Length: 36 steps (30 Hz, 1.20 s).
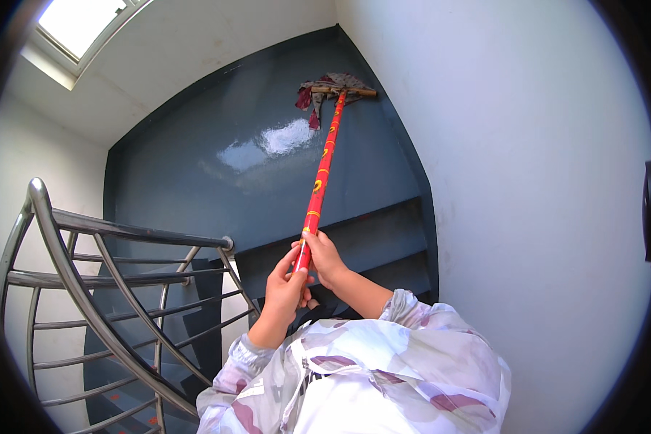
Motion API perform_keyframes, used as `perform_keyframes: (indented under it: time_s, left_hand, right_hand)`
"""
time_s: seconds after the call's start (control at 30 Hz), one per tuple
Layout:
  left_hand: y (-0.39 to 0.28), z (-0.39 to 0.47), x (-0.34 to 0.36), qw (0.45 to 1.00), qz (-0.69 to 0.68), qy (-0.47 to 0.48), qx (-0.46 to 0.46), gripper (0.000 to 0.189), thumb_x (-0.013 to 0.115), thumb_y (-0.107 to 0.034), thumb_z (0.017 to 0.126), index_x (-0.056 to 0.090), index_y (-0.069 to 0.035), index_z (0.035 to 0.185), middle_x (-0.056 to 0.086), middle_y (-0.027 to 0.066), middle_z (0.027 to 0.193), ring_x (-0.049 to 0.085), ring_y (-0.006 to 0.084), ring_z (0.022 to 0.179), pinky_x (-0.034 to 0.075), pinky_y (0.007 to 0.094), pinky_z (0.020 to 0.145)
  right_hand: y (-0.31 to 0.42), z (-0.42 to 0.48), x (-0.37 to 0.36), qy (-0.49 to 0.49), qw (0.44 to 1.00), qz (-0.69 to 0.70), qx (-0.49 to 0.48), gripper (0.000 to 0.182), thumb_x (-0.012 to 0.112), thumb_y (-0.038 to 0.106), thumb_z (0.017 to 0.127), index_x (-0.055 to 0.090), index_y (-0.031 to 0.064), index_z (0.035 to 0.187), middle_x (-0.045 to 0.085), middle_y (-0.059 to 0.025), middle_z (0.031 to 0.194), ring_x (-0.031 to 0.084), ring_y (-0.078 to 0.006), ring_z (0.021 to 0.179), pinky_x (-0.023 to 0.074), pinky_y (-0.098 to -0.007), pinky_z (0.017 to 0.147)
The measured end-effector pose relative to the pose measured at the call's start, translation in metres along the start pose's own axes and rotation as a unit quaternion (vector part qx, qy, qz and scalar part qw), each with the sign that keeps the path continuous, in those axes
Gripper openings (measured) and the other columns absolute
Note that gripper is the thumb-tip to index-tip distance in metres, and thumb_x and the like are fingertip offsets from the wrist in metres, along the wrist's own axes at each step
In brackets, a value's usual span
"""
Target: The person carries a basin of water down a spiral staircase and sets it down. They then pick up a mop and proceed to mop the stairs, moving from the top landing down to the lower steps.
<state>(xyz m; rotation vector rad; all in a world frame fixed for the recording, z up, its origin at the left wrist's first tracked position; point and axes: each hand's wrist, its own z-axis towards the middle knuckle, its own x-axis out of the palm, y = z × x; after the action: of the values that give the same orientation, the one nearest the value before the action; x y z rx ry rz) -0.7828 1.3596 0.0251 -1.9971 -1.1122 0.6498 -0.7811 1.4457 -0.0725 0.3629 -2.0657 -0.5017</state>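
Both my hands grip the near end of a mop's red handle [320,179], which bears yellow rings and flower prints. My left hand [283,287] is lower on the pole, closest to my body. Just above it, my right hand [324,256] wraps around from the right side. At the far end, a wooden crossbar [362,93] carries grey and maroon cloth strips [325,81]. The mop head rests on the dark grey landing floor [195,190], close to the right-hand wall. The landing looks glossy, with bright window reflections.
Stair steps [380,233] drop from the landing's edge towards me. A stainless steel railing [135,230] stands on the left, with a lower flight [141,314] behind its bars. White walls [521,163] enclose the landing, and a window [78,27] is at upper left.
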Motion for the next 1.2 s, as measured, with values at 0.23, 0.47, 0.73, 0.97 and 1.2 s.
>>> perform_keyframes:
  time_s: [0.23,0.47,0.73,0.97,1.2]
  left_hand:
    - [0.021,0.070,0.038,0.999,0.016,-0.006,0.045,0.045,0.047,-0.007,0.083,0.037,-0.011,0.127,0.053,0.0044,0.063,0.044,0.0089,0.038,0.034,0.0212,0.033]
    - [0.020,0.168,0.088,0.994,0.091,-0.024,0.054,0.048,0.046,-0.008,0.080,0.038,-0.015,0.127,0.051,0.0057,0.066,0.046,0.0116,0.044,0.036,0.0241,0.037]
    - [-0.020,0.311,0.115,0.992,0.085,-0.071,0.053,0.044,0.046,-0.007,0.079,0.042,-0.019,0.122,0.050,0.0062,0.061,0.045,0.0130,0.040,0.036,0.0243,0.033]
    - [-0.026,0.351,0.099,0.990,0.108,-0.081,0.043,0.048,0.045,-0.007,0.078,0.042,-0.021,0.124,0.051,0.0049,0.064,0.045,0.0112,0.044,0.038,0.0235,0.037]
    - [0.030,0.248,0.071,0.982,0.162,-0.028,0.092,0.045,0.045,-0.014,0.086,0.034,-0.019,0.129,0.048,0.0012,0.067,0.044,0.0079,0.046,0.039,0.0218,0.039]
  right_hand:
    - [-0.018,-0.030,-0.050,-0.054,0.998,0.003,-0.026,0.028,0.036,0.028,0.091,0.041,0.0051,0.106,0.052,-0.0085,0.087,0.055,-0.0150,0.071,0.0483,-0.0284,0.060]
    - [-0.051,-0.048,-0.114,-0.098,0.992,0.079,-0.018,0.025,0.043,0.025,0.089,0.041,0.0051,0.105,0.054,-0.0095,0.088,0.057,-0.0163,0.070,0.0489,-0.0271,0.059]
    - [-0.023,-0.026,-0.169,-0.146,0.987,0.062,0.013,0.023,0.043,0.023,0.089,0.043,0.0049,0.104,0.054,-0.0095,0.087,0.054,-0.0153,0.070,0.0475,-0.0261,0.062]
    - [-0.021,-0.017,-0.195,-0.153,0.986,0.062,0.004,0.019,0.044,0.022,0.088,0.046,0.0052,0.099,0.055,-0.0084,0.084,0.055,-0.0139,0.068,0.0473,-0.0246,0.060]
    - [0.008,-0.019,-0.161,-0.130,0.991,-0.010,0.025,0.019,0.045,0.022,0.088,0.048,0.0054,0.096,0.054,-0.0069,0.083,0.053,-0.0127,0.068,0.0464,-0.0234,0.060]
